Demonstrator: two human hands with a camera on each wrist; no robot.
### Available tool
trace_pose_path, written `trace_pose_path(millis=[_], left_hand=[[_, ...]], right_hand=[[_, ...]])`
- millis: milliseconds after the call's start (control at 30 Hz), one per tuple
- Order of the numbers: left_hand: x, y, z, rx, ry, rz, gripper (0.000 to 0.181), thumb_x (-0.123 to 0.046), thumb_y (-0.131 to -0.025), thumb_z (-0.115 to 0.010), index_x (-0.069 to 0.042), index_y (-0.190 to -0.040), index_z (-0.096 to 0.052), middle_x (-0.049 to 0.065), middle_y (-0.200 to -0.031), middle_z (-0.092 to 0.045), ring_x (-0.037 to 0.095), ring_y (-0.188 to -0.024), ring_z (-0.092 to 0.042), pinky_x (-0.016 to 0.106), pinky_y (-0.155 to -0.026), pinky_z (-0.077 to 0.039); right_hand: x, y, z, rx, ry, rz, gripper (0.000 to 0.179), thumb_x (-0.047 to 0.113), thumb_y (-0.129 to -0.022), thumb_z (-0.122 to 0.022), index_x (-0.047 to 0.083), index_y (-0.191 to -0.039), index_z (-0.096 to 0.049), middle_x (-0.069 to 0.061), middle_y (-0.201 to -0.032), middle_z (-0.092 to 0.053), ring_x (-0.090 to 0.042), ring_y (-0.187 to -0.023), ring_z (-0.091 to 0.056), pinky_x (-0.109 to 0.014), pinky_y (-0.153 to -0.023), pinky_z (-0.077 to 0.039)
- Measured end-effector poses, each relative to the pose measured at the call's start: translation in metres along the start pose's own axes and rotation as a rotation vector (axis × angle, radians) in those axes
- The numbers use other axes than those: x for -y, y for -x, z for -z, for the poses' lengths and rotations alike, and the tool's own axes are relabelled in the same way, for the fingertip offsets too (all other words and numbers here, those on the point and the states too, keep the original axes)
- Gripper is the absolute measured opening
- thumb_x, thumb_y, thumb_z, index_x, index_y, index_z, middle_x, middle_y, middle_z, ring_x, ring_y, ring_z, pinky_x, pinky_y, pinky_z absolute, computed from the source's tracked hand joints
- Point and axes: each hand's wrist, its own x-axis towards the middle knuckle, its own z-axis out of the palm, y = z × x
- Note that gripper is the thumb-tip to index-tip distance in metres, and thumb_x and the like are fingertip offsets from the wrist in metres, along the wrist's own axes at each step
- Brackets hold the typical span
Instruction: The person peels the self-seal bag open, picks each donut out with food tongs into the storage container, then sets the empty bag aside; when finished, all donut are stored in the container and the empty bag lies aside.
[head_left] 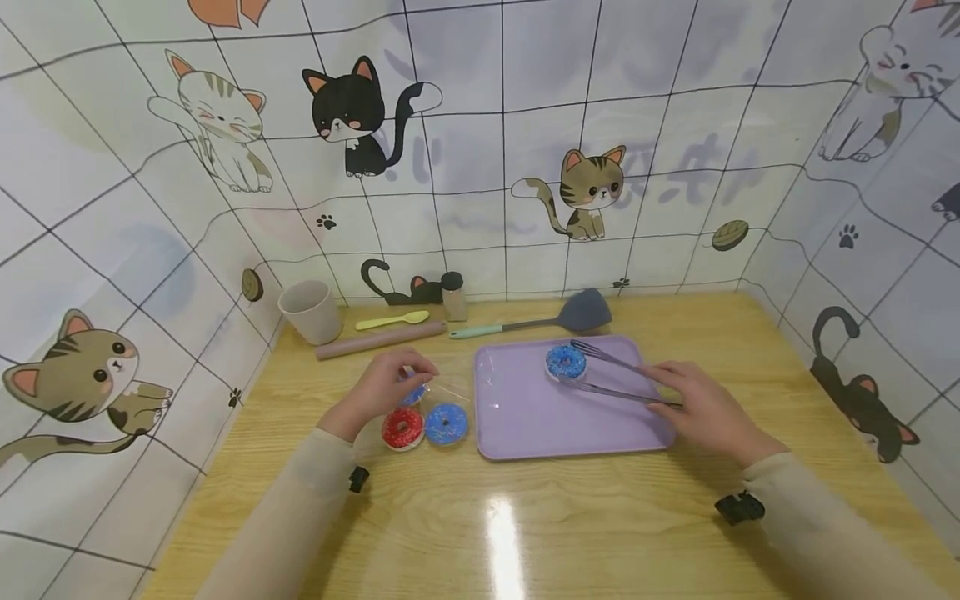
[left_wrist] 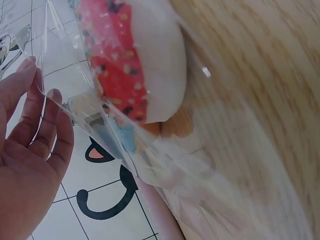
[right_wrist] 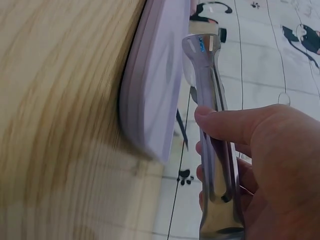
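Note:
My left hand [head_left: 375, 390] pinches the edge of a clear plastic bag [left_wrist: 215, 150] between thumb and fingers. Through its film show a red-iced donut [head_left: 393, 434], a blue one [head_left: 454, 432] and, partly hidden behind my hand, another blue donut [head_left: 415, 394]. With my right hand [head_left: 708, 412] I hold metal tongs [head_left: 622, 394], thumb on one arm and fingers on the other. The tong tips lie on either side of a blue sprinkled donut [head_left: 554, 361], over the upper middle of the purple tray [head_left: 517, 429]. In the right wrist view, the tongs mostly hide this donut.
Behind the tray lies a spatula [head_left: 581, 312] with a green handle. A beige cup [head_left: 311, 312], a yellow spoon [head_left: 390, 321], a pinkish rolling pin [head_left: 378, 341] and a dark-capped shaker [head_left: 453, 298] stand or lie at the back left. Cat-patterned walls enclose the wooden table [head_left: 420, 533].

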Motion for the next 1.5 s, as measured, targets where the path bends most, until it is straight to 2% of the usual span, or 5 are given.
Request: trace_pose_path(millis=[333, 800, 1067, 1267, 1500], left_hand=[[-0.001, 0.004, 0.003, 0.007, 0.014, 0.044, 0.012, -0.013, -0.098, -0.072, -0.01, -0.107, -0.079, -0.004, -0.102, -0.073, 0.015, -0.097, -0.065, 0.036, -0.086, -0.055], [-0.003, 0.002, 0.002, 0.009, 0.026, 0.027, 0.013, -0.014, -0.099, -0.071, -0.009, -0.108, -0.079, -0.004, -0.102, -0.074, 0.015, -0.095, -0.065, 0.035, -0.085, -0.055], [-0.002, 0.002, 0.003, -0.002, 0.01, 0.013, 0.011, -0.016, -0.099, -0.071, -0.012, -0.107, -0.079, -0.003, -0.102, -0.075, 0.014, -0.095, -0.066, 0.034, -0.082, -0.054], [-0.005, 0.003, 0.003, 0.003, 0.021, 0.026, 0.013, -0.016, -0.099, -0.071, -0.01, -0.108, -0.079, -0.002, -0.103, -0.075, 0.016, -0.096, -0.066, 0.036, -0.083, -0.054], [-0.003, 0.003, 0.003, -0.004, 0.014, 0.028, 0.013, -0.016, -0.099, -0.071, -0.01, -0.107, -0.079, -0.003, -0.102, -0.075, 0.015, -0.095, -0.066, 0.035, -0.083, -0.053]], right_hand=[[-0.027, 0.008, 0.006, 0.042, -0.005, -0.074, 0.06, 0.011, -0.089, -0.081, 0.008, -0.145, -0.059, -0.018, -0.131, -0.064, -0.043, -0.121, -0.056, -0.063, -0.095, -0.048], [-0.044, 0.023, 0.011, 0.025, 0.058, -0.103, 0.059, 0.016, -0.089, -0.082, 0.007, -0.143, -0.061, -0.018, -0.124, -0.067, -0.038, -0.11, -0.059, -0.057, -0.084, -0.05], [-0.041, 0.027, 0.013, 0.034, 0.053, -0.097, 0.06, 0.017, -0.09, -0.081, 0.002, -0.143, -0.058, -0.021, -0.125, -0.065, -0.044, -0.115, -0.058, -0.063, -0.089, -0.049], [-0.037, 0.029, 0.015, 0.02, 0.055, -0.105, 0.065, 0.019, -0.089, -0.082, 0.0, -0.146, -0.055, -0.026, -0.13, -0.062, -0.049, -0.12, -0.053, -0.068, -0.093, -0.045], [-0.026, 0.021, 0.011, -0.042, 0.046, -0.056, 0.068, 0.015, -0.085, -0.085, 0.004, -0.145, -0.056, -0.024, -0.128, -0.063, -0.047, -0.12, -0.054, -0.065, -0.095, -0.045]])
